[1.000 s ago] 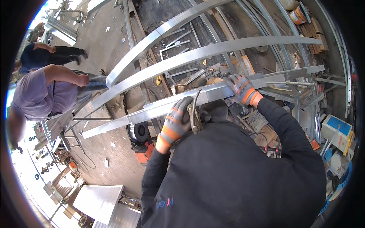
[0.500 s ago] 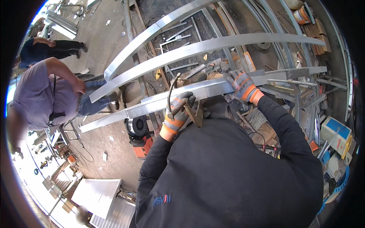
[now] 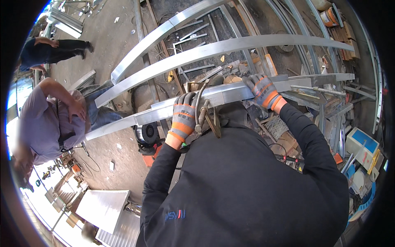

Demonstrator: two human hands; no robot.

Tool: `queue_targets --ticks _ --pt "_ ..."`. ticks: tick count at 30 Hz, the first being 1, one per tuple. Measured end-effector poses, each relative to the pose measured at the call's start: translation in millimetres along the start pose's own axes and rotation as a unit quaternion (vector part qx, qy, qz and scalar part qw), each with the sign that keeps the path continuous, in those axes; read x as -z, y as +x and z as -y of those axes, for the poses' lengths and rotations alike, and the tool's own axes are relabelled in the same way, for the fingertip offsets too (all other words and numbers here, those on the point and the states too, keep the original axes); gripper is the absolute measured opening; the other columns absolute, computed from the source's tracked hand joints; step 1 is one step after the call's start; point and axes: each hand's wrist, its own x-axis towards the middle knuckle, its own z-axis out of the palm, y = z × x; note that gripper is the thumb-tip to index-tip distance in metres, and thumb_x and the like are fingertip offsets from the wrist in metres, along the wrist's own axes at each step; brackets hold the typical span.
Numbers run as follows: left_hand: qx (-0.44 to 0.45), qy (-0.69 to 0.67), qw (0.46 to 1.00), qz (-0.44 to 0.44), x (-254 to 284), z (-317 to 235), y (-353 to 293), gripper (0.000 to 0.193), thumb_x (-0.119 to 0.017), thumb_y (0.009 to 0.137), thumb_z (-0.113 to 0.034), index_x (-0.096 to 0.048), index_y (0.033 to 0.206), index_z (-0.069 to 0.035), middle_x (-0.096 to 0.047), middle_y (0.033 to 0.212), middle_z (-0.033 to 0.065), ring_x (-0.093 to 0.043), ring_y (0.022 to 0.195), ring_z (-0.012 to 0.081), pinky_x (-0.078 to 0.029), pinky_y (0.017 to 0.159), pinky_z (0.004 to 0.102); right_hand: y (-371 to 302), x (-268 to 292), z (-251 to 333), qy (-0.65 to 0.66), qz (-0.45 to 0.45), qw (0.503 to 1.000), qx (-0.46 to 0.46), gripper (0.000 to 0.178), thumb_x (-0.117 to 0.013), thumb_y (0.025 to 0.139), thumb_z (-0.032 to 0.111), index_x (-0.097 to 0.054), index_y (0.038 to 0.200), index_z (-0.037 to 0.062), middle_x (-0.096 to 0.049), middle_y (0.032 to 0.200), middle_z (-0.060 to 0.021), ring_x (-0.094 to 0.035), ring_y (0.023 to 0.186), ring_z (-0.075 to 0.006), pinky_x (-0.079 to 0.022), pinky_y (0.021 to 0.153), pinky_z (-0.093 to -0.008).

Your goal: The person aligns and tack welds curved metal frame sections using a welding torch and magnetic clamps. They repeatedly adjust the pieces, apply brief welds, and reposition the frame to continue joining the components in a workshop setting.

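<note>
Two silvery metal beams lie side by side across in front of me, and both my hands, in grey and orange gloves, rest on them. My left hand lies over the near metal beam, its fingers together and bent over the far edge. Right beside it, a screw clamp with a curved bar sits across the beam; a flat angled metal piece stands next to it. Further right, my right hand is closed over the same beam, its thumb hidden.
Two curved metal beams arch beyond my hands. A person in a grey shirt is by the left beam end; another person stands farther back. A red machine with a wire spool is on the floor. Metal scraps and mesh lie right.
My left hand has left the clamp and moved slightly left onto the beam. The clamp's bar looks less upright. My right hand stays put. The grey-shirted person has shifted and bent an arm.
</note>
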Motion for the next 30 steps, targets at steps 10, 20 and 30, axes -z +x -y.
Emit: queue_targets --ticks 10,20,30 --pt "-0.08 0.0 0.996 0.047 -15.7 43.4 12.2 0.053 -0.081 0.091 -0.024 -0.075 0.143 -0.012 -0.069 0.135 0.0118 -0.066 0.122 0.0377 -0.057 0.097 0.0508 0.7 -6.8 -0.1 0.0 -0.011 1.0 0.0 0.086 -0.087 0.088 0.039 -0.06 0.162 0.0067 -0.067 0.149 -0.0176 -0.064 0.137 -0.0378 -0.047 0.12 -0.0521" --pt "0.002 0.08 0.997 0.022 -13.9 35.3 24.2 0.097 -0.092 0.078 -0.033 -0.055 0.163 -0.004 -0.07 0.141 0.016 -0.066 0.135 0.0383 -0.049 0.12 0.0525 2.7 -4.2 0.3 0.0 -0.013 1.0 0.0 0.072 -0.073 0.095 0.024 -0.06 0.165 0.0115 -0.064 0.153 -0.0184 -0.062 0.14 -0.0364 -0.05 0.116 -0.0504" --pt "0.009 0.052 0.996 0.066 -31.2 54.7 23.8 0.072 -0.091 0.082 -0.036 -0.067 0.144 -0.008 -0.07 0.132 0.0155 -0.069 0.125 0.0359 -0.055 0.104 0.0496 5.5 11.6 -10.0 0.017 0.004 1.0 0.025 0.106 -0.092 0.084 0.052 -0.051 0.169 0.006 -0.066 0.152 -0.0188 -0.063 0.139 -0.0373 -0.048 0.117 -0.0499"
